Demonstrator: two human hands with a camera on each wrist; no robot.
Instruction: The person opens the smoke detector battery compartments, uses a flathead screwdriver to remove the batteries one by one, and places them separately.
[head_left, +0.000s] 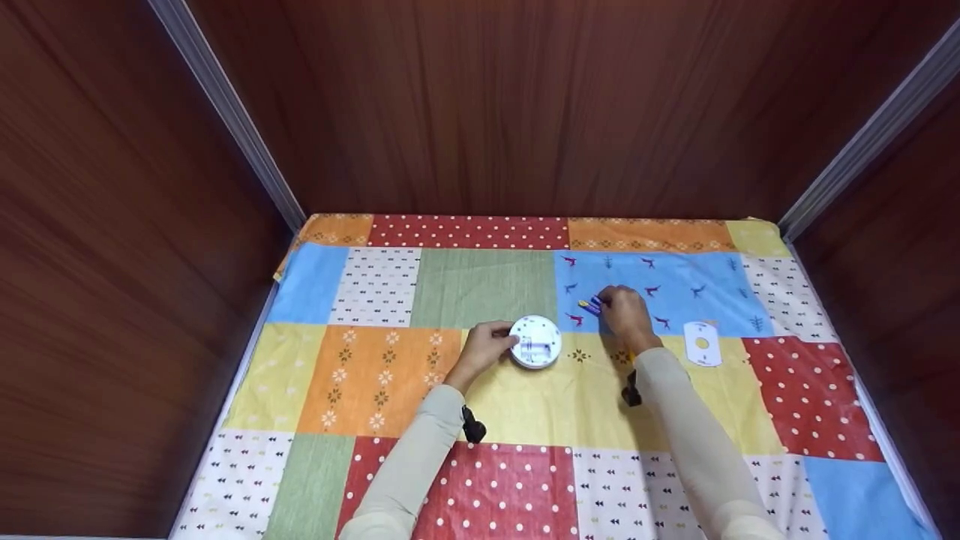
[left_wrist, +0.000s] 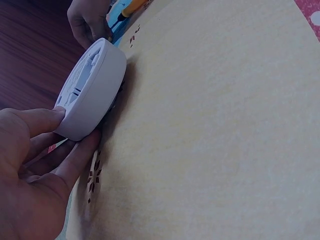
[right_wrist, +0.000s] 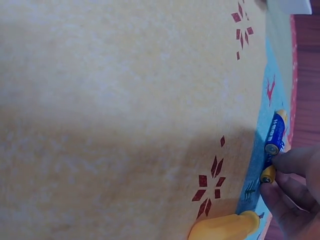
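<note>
1. Left hand (head_left: 484, 351) pinches the near-left rim of a round white plastic device (head_left: 535, 330), thumb against its upper edge and other fingers curled beneath.
2. That device sits left of the right hand, over a yellow patch of the multicoloured patchwork cloth (head_left: 487, 289) that covers the tabletop. Its face, with a rectangular recess (head_left: 535, 350), points upward; whether its underside touches the cloth, I cannot tell.
3. Right hand (head_left: 628, 313) pinches a small blue-and-yellow cylindrical battery (right_wrist: 268, 174) between thumb and fingers, above a blue patch printed with red and dark figures.
4. Just beside the pinched battery is a second blue cylindrical battery with a yellow end and white lettering (right_wrist: 275, 132), lying on its side on the same blue patch.
5. Near the right wrist lies a screwdriver with a yellow-orange handle (right_wrist: 225, 227); the left wrist view shows its dark shaft.
6. Right of the right hand, a flat white plate with a round hole (head_left: 703, 358) lies across the border of the blue and yellow patches, well apart from the device.
7. Pale sleeves (head_left: 705, 442) cover both forearms, and dark reddish-brown wood-grain panels (head_left: 480, 112) stand around the tabletop.
</note>
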